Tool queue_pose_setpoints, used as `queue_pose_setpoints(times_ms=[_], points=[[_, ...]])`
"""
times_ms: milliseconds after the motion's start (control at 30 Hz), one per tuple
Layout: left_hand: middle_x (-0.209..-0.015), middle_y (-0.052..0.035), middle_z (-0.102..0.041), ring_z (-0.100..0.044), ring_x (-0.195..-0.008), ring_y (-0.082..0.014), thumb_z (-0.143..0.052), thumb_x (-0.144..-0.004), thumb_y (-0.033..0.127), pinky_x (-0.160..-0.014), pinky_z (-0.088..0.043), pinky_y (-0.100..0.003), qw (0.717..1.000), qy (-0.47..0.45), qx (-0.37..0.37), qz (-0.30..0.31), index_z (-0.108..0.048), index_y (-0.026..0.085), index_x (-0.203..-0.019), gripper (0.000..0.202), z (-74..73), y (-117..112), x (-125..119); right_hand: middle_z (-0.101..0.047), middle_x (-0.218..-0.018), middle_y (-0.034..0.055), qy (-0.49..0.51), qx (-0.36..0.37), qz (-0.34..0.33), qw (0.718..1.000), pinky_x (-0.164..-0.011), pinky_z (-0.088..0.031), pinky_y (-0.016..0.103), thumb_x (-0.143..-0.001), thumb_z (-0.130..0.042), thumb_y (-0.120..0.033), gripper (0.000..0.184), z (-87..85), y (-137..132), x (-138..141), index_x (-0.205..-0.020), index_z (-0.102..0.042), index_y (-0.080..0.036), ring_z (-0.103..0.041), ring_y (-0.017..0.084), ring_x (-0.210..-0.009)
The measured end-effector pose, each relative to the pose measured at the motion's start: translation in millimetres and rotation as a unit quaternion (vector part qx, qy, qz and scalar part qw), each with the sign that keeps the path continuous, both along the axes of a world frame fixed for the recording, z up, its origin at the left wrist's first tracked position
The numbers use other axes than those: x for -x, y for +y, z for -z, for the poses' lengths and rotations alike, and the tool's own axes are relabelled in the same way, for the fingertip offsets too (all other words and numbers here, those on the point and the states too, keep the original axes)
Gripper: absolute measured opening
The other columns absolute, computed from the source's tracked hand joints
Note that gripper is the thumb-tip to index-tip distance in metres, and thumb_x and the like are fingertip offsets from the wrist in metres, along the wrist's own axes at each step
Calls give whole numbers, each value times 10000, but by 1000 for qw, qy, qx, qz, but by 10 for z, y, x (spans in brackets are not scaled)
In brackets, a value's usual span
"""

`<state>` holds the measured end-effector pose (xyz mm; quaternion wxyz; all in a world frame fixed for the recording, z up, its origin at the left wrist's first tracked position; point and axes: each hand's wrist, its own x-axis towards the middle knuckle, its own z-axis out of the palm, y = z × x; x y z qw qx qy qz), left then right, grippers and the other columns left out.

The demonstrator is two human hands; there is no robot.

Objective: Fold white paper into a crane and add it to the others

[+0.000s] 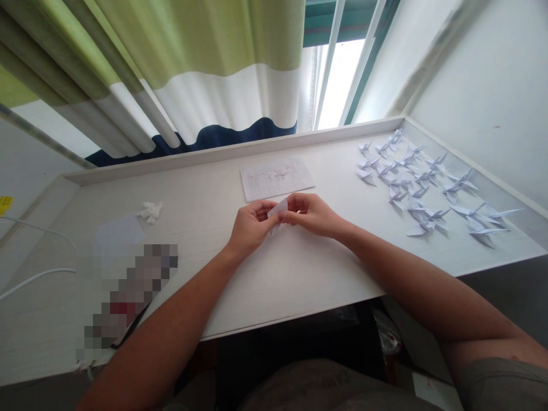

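Note:
My left hand and my right hand meet over the middle of the white desk. Both pinch a small folded piece of white paper between their fingertips, held just above the desk surface. The fingers of each hand are curled round the paper's edges. Part of the paper is hidden behind my fingers.
Several folded white paper cranes lie spread over the desk's right side. A printed sheet lies just beyond my hands. Left of them are a crumpled white scrap, a pale paper square, a blurred-out object and white cables. Curtains hang behind.

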<state>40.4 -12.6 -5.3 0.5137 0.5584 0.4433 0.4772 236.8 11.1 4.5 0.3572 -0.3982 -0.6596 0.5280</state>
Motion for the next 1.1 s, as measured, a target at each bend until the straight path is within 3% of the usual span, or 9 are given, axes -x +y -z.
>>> queue_pose_setpoints(times_ms=[200, 467, 633, 700, 800, 933, 1100], points=[[-886, -60, -829, -759, -780, -205, -859, -829, 389, -725, -582, -304, 994, 96, -42, -34, -813, 182, -955, 246, 14, -48, -28, -609, -655, -23, -118, -68, 41, 990, -592, -366, 297, -776, -683, -207, 28, -21, -39, 50, -763, -658, -201, -531, 146, -632], [-896, -46, -835, -747, -769, -199, -751, -930, 350, -731, -547, -300, 974, 191, -123, -23, -844, 212, -994, 178, -5, -84, -23, -582, -649, -19, -214, -148, 78, 962, -602, -327, 303, -784, -621, -152, 92, -56, -115, 122, -728, -580, -211, -498, 147, -613], [-919, -61, -839, -757, -773, -194, -763, -912, 342, -727, -557, -294, 978, 178, -108, -28, -833, 191, -991, 184, 37, -66, -26, -568, -625, -25, -241, -154, 95, 954, -596, -304, 303, -814, -592, -162, 77, -48, -135, 130, -749, -594, -205, -461, 139, -587], [-933, -71, -843, -776, -809, -206, -793, -889, 364, -747, -578, -298, 987, 138, -80, -25, -825, 182, -984, 208, 50, -51, -25, -568, -606, -25, -214, -142, 95, 962, -587, -317, 301, -819, -602, -191, 89, -35, -125, 113, -734, -582, -207, -473, 140, -577], [-911, -82, -843, -794, -828, -223, -851, -840, 393, -763, -602, -313, 997, 69, -30, -14, -817, 166, -970, 264, 38, -28, -15, -636, -631, -11, -101, -92, 84, 987, -618, -427, 296, -840, -576, -199, 58, -16, -98, 76, -829, -633, -199, -590, 161, -616], [-867, -89, -839, -795, -784, -222, -937, -752, 425, -785, -620, -339, 1000, -10, 25, -2, -810, 148, -926, 351, -20, -6, 7, -710, -732, 11, 43, -46, 18, 998, -741, -548, 321, -875, -559, -191, 131, 25, -51, 43, -906, -685, -183, -696, 171, -723], [-827, -87, -831, -785, -736, -212, -994, -669, 439, -763, -622, -340, 996, -50, 72, 9, -807, 137, -900, 424, -85, 3, 29, -751, -858, 32, 76, -48, -31, 995, -760, -555, 333, -931, -711, -321, 165, 125, 15, 23, -1012, -708, -178, -718, 170, -776]])
